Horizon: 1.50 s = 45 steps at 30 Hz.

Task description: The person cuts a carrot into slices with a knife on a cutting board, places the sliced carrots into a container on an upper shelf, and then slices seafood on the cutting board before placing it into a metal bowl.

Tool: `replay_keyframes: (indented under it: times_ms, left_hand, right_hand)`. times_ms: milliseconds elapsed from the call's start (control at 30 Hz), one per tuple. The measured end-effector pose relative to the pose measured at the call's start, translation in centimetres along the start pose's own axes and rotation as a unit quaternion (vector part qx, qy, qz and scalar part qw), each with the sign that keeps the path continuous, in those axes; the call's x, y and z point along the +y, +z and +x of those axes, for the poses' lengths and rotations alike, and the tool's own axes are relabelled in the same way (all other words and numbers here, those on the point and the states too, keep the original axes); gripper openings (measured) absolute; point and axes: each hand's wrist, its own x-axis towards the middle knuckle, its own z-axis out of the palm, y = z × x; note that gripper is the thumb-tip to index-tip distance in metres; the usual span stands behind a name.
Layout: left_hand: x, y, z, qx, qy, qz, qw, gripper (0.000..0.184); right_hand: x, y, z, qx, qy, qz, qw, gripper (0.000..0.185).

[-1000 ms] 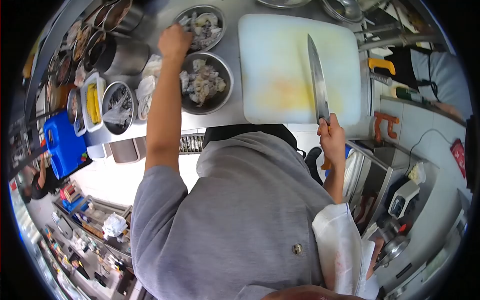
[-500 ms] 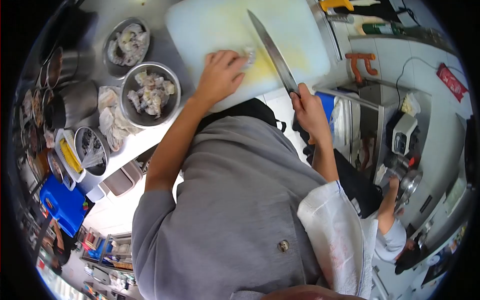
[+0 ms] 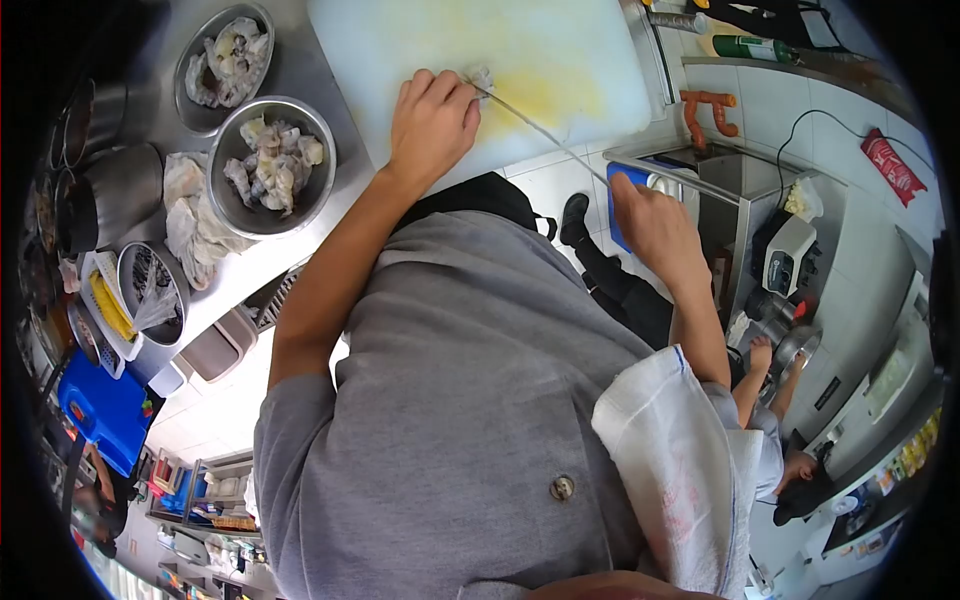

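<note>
A long kitchen knife (image 3: 548, 134) is gripped in my right hand (image 3: 658, 228), its blade now seen nearly edge-on. The blade slants across a white cutting board (image 3: 400, 40) stained yellow. Its tip end meets a small pale piece of what looks like raw seafood (image 3: 482, 76). My left hand (image 3: 435, 120) rests on the board with bent fingers pressed against that piece; the fingertips are partly hidden. Left of the board, a steel bowl (image 3: 225, 205) holds similar pale pieces, and an oval steel dish (image 3: 182, 95) behind it holds more.
A crumpled whitish cloth or bag (image 3: 190, 215) lies by the bowl. Steel pots (image 3: 130, 195) and a bowl with dark contents and plastic film (image 3: 150, 290) stand farther left. Another person (image 3: 765, 440) works at the right, near a steel sink unit (image 3: 715, 165).
The knife has swung left and down onto the pale piece, its blade turned edge-on. My right hand has rotated and moved slightly right and down. My left hand stays by the piece.
</note>
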Motion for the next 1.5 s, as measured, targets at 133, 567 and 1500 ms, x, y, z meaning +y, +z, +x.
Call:
replay_keyframes:
  times_ms: [133,567,1500]
  left_hand:
    - [-0.1,0.0,0.0,0.002,0.004,0.012,1.0,0.013]
    - [-0.7,-1.6,-1.0,-0.042,0.013,0.029,0.999,0.019]
    - [-9.0,-18.1,-2.8,-0.021,-0.246,0.029,0.969,0.033]
  right_hand:
    - [0.8,1.2,2.8,-0.006,-0.01,0.005,1.0,0.013]
    - [4.5,5.4,2.1,0.018,-0.009,0.164,0.986,0.014]
    - [3.6,8.8,4.0,0.152,0.09,0.394,0.902,0.021]
